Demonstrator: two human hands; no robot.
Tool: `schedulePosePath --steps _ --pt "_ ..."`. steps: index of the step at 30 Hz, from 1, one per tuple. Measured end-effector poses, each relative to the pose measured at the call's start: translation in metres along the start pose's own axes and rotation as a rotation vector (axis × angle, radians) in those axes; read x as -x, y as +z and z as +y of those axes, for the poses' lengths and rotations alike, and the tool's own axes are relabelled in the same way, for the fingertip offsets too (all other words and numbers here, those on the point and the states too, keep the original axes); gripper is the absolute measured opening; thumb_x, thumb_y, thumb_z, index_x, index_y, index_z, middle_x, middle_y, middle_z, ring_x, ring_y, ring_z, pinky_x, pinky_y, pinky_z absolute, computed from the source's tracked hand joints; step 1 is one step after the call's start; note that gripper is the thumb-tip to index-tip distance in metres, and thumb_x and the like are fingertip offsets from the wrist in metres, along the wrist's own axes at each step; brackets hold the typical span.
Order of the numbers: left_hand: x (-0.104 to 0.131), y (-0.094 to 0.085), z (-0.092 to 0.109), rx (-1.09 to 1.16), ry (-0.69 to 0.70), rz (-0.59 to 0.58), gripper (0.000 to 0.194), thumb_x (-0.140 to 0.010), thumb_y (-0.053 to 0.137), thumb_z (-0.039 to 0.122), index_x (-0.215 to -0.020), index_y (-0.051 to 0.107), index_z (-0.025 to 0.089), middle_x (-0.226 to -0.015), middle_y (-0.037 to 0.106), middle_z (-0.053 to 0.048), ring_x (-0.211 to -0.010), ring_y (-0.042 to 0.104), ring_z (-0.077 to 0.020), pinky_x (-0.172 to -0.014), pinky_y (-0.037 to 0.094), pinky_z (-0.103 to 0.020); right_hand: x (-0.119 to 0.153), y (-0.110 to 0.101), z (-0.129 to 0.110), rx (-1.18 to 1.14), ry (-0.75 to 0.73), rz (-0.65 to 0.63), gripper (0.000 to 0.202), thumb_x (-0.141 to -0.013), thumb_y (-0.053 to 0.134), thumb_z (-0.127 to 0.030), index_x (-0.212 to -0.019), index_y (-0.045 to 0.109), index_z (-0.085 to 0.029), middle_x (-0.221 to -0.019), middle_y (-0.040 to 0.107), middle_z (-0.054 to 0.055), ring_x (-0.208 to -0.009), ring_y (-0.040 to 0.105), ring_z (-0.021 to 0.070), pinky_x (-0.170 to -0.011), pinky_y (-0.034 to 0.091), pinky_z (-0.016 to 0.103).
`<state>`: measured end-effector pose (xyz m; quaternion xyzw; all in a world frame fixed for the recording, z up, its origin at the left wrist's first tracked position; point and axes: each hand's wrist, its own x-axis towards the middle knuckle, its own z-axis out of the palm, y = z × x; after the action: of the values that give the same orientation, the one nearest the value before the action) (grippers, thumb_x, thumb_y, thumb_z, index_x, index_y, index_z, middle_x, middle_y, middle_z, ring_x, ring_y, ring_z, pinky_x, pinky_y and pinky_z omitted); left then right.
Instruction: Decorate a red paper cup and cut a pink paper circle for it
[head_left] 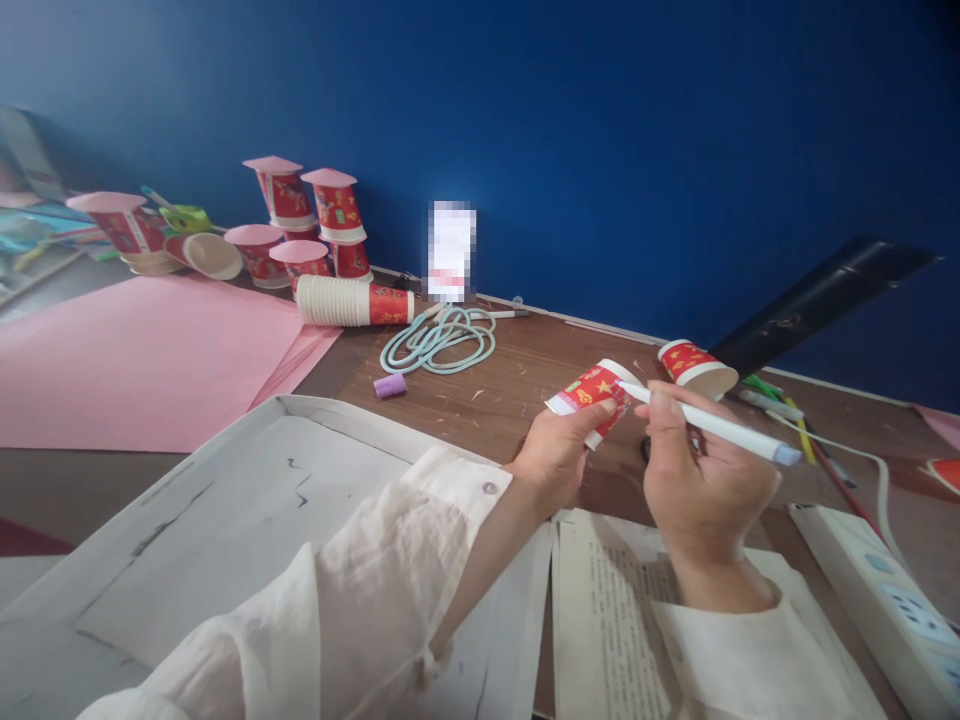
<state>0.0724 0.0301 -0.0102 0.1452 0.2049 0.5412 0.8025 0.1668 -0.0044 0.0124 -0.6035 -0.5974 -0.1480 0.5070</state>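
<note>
My left hand (559, 450) is closed round a red and white paper cup (592, 385) with gold stars, which lies tilted above the brown table. In my right hand (701, 485) is a white marker (720, 425), its tip at the cup's rim and its bluish end pointing right. Another red cup (688, 368) lies on its side behind my right hand. A purple cap (390, 385) rests on the table to the left of the held cup.
Cups with pink paper tops (330, 205) and a nested cup stack (352, 302) stand or lie at back left. Coiled cable (442, 340), phone (450, 250), black roll (825, 300), power strip (885, 600), pink paper (142, 370), white board (247, 520) and printed pages (607, 610) surround my hands.
</note>
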Motion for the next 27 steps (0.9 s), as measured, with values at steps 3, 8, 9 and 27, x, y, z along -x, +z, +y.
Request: schedulePosePath --steps 3,8,9,27 --pt "0.0007 0.0002 0.0002 0.006 -0.004 -0.012 0.027 -0.059 0.084 0.018 -0.082 0.073 0.013 -0.090 0.073 -0.009 -0.099 0.066 -0.0244 -0.099 0.043 -0.036 -0.0004 0.0001 -0.0007 0.009 -0.009 -0.008 0.024 -0.093 0.059 -0.035 -0.100 0.076 -0.019 -0.083 0.077 0.007 -0.077 0.073 0.0226 -0.074 0.056 0.037" --pt "0.0018 0.0014 0.0009 0.014 0.001 0.000 0.026 -0.059 0.084 0.018 -0.081 0.072 0.014 -0.091 0.073 -0.009 -0.104 0.066 -0.0257 -0.101 0.041 -0.037 -0.0001 -0.0005 0.0005 0.015 -0.021 -0.014 0.025 -0.093 0.058 -0.035 -0.099 0.075 -0.018 -0.085 0.077 0.008 -0.081 0.073 0.0240 -0.076 0.057 0.038" --pt "0.0019 0.0015 0.0011 0.021 0.001 0.000 0.026 -0.059 0.084 0.018 -0.081 0.072 0.014 -0.091 0.073 -0.009 -0.104 0.066 -0.0256 -0.102 0.041 -0.037 -0.0001 -0.0003 0.0007 0.013 -0.025 -0.016 0.024 -0.093 0.058 -0.035 -0.100 0.075 -0.018 -0.086 0.078 0.008 -0.081 0.073 0.0239 -0.076 0.057 0.038" --pt "-0.0001 0.0011 0.0022 0.091 -0.021 0.029 0.022 -0.063 0.083 0.015 -0.082 0.072 0.013 -0.090 0.073 -0.008 -0.106 0.066 -0.0246 -0.103 0.041 -0.035 0.0000 0.0008 0.0020 0.015 -0.035 -0.012 0.021 -0.092 0.061 -0.033 -0.097 0.075 -0.019 -0.081 0.077 0.006 -0.074 0.072 0.0207 -0.072 0.055 0.033"
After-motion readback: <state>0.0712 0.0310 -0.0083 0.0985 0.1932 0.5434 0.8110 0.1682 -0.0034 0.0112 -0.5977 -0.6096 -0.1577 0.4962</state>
